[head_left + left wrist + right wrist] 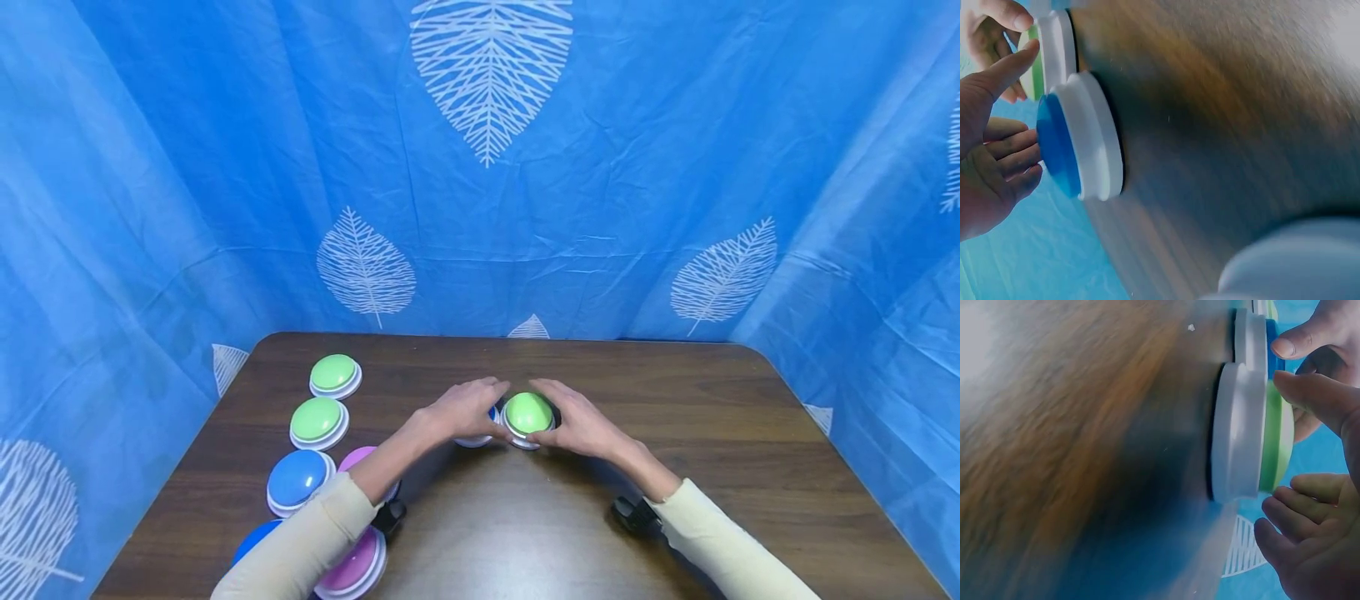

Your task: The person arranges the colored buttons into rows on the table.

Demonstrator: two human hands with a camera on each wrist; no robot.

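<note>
Two domed push buttons sit side by side on the brown table, a green one [528, 412] and a blue one [1060, 150], each on a white round base. My left hand [472, 408] hovers over the blue button and covers most of it in the head view. Its relaxed fingers are spread from the thumb, the fingertips close to the blue dome in the left wrist view. My right hand [577, 421] arches beside the green button, thumb by its near edge and fingers beyond the far side. In the right wrist view, the right fingertips [1279, 494] are near the green dome.
At the left of the table [720, 450] stand two more green buttons [333, 372], blue buttons [297, 477] and pink buttons [352, 562], some partly hidden by the left sleeve [300, 542]. A blue leaf-print curtain [525, 233] hangs behind the table and along its sides.
</note>
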